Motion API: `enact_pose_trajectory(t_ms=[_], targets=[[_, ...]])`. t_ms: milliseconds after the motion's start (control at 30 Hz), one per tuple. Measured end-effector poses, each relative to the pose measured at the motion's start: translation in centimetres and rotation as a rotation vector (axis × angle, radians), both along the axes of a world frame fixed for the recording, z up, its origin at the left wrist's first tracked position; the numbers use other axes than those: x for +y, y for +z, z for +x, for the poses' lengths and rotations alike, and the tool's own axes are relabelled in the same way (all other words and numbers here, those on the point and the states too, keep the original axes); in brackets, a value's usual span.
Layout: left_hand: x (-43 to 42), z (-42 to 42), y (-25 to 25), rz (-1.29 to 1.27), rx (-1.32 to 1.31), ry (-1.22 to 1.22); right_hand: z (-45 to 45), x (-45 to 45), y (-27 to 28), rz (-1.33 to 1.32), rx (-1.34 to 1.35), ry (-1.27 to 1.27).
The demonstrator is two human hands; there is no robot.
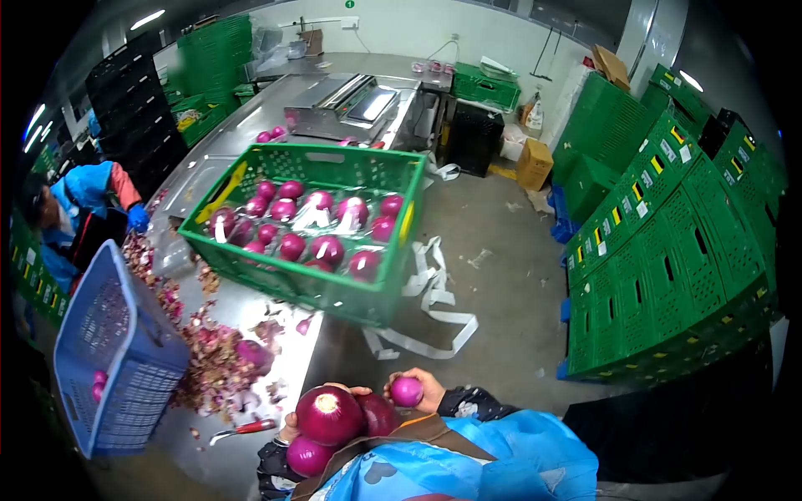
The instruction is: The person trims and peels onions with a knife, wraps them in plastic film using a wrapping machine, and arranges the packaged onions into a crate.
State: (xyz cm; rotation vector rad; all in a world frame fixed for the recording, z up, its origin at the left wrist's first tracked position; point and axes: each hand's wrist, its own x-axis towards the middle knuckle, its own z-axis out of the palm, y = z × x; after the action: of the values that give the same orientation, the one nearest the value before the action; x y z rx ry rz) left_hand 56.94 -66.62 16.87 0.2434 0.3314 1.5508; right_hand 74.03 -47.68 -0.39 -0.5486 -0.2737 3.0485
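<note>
A round green sign (349, 4) on the white wall (401, 25) seems to read "1"; crate labels (667, 150) are illegible.

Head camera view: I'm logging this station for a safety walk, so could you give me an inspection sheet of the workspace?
Surface: metal table, partly covered by onion skins.
Job's things: large onion and others held against the apron; small onion; green crate with purple onions in clear wrapping; tilted blue basket, a few onions visible inside.
Clutter: red-handled tool lying among scraps; loose white strap on the floor.
Hands: left hand around the large onion, partly hidden; right hand holding the small onion.
Cables: thin cord on the back wall.
Surroundings: stacked green crates at picture right; a co-worker at picture left.
</note>
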Motion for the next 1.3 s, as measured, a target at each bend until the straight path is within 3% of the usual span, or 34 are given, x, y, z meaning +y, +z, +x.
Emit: enact_pose_trajectory(t_ms=[100,133,200,233,267,367,433,500,867,1133,1300], targets=[[8.0,4.3,0.9,0.015,-0.015,-0.164,5.8,5.9,-2.8,-0.089,0.003,-0.103],[10.3,5.8,0.7,0.043,-0.023,-0.174,8.0,7.0,1.5,0.608,-0.215,-0.169],[15.1,8.7,0.5,0.083,-0.017,-0.158,12.9,10.8,2.4,1.566,-0.323,-0.227],[17.4,10.2,0.1,0.111,-0.007,-0.155,15.3,13.9,-1.1,1.801,-0.213,-0.271],[19.9,11.6,-0.1,0.139,0.011,-0.141,16.1,15.3,2.2,1.669,-0.352,-0.205],[28.1,14.5,0.1,0.202,0.078,-0.152,21.3,20.2,-3.1,1.575,-0.380,-0.406],[32.4,15.3,0.5,0.210,0.112,-0.171,20.4,22.6,-1.1,0.777,-0.474,-0.371],[36.0,15.6,0.0,0.200,0.129,-0.190,19.1,26.0,-0.5,0.511,-0.521,-0.369],[58.1,11.4,-3.6,0.213,0.057,-0.290,14.8,48.5,-0.3,0.477,-0.507,-0.354],[69.7,4.3,-1.4,0.170,0.035,-0.133,6.5,65.4,3.5,0.517,-0.547,-0.191],[72.1,0.6,-1.6,-0.036,-0.029,0.074,-3.8,71.7,3.8,0.612,-0.421,0.084]])
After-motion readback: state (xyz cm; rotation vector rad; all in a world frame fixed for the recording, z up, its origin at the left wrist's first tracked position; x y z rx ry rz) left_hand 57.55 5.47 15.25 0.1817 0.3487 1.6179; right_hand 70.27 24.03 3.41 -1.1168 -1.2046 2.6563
